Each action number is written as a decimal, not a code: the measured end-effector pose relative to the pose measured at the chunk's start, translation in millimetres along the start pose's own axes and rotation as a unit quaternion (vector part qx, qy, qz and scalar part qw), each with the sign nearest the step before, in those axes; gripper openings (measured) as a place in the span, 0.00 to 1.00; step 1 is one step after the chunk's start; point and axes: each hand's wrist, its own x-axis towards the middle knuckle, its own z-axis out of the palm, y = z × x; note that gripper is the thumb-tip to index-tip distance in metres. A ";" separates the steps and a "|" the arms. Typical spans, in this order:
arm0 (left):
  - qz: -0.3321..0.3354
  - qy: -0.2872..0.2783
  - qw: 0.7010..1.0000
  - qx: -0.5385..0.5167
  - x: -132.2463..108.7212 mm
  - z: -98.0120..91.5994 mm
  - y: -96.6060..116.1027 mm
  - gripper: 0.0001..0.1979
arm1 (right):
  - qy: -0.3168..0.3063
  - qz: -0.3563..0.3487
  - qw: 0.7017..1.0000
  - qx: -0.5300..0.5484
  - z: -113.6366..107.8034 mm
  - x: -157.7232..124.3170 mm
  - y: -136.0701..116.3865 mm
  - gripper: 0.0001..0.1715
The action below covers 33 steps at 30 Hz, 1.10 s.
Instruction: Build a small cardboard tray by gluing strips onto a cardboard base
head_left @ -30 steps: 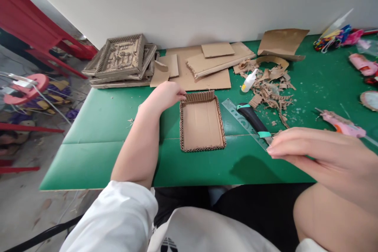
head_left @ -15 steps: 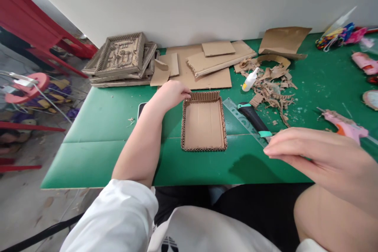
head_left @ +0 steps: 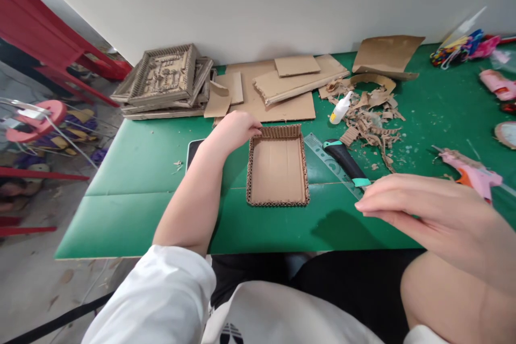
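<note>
On the green tabletop in front of me sits a shallow cardboard tray [head_left: 278,172] edged with corrugated cardboard. A taller corrugated strip [head_left: 285,131] stands upright along its far side. My left hand [head_left: 237,129] pinches the strip's left end at the tray's back left corner. My right hand [head_left: 435,217] hovers over the table to the right, thumb and fingers pressed together; whatever they hold, if anything, is hidden. Just beyond its fingertips lies a black and teal utility knife [head_left: 345,162] on a clear ruler [head_left: 328,158].
Cardboard scraps [head_left: 368,118] surround a white glue bottle [head_left: 341,107]. Cardboard sheets [head_left: 298,83] lie behind the tray, and stacked corrugated frames [head_left: 165,78] stand at back left. A pink glue gun [head_left: 471,169] rests right. A phone [head_left: 193,151] is partly under my left arm.
My right hand has shifted very slightly left. My left hand keeps its pinch on the strip, and the tray stays in place.
</note>
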 end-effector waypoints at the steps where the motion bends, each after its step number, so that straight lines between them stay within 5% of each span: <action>1: -0.001 0.001 1.000 0.001 -0.3 -0.1 -0.1 0.14 | 0.000 0.002 1.000 -0.001 0.1 0.2 -0.2 0.10; 14: -0.006 0.013 1.000 -0.024 -1.1 1.1 1.9 0.10 | 0.008 0.021 0.999 -0.033 4.2 2.4 0.3 0.08; 19: 0.016 0.128 0.982 -0.136 -14.1 -17.0 4.3 0.09 | 0.025 0.083 0.993 -0.078 18.7 5.6 29.1 0.06; 27: 0.029 0.241 0.895 -0.375 -27.9 -34.8 19.5 0.08 | -0.183 0.224 0.954 -0.085 64.8 29.0 52.6 0.10; 33: 0.039 0.225 0.889 -0.397 -31.7 -38.7 20.9 0.06 | -0.236 0.181 0.954 -0.032 88.0 28.5 57.0 0.24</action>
